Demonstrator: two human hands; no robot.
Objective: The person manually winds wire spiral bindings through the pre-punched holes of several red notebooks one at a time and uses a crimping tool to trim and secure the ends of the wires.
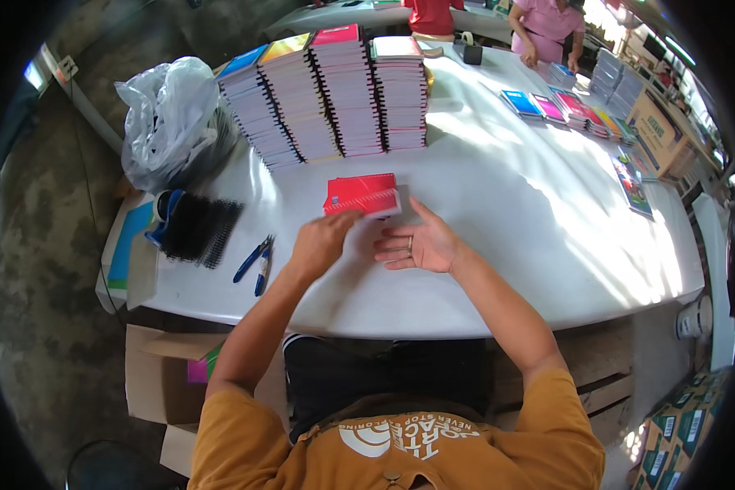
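Red notebooks (363, 184) lie on the white table in front of me, one askew over another, with a line of binding holes or coil along the near part. My left hand (323, 242) is closed at the near left corner of the top notebook, its fingertips pinching or pressing the edge; the back of the hand hides the exact grip. To the right of the notebooks, my right hand (421, 243) is open, fingers spread and palm turned toward the left hand. It wears a ring and holds nothing.
Tall stacks of spiral notebooks (347, 98) stand beyond. At left are a plastic bag (171, 114), black binding coils (200, 229), blue-handled pliers (253, 258) and a blue pen (263, 273). Coloured notebooks (576, 108), a carton (660, 135) and a person in pink (547, 31) are far right.
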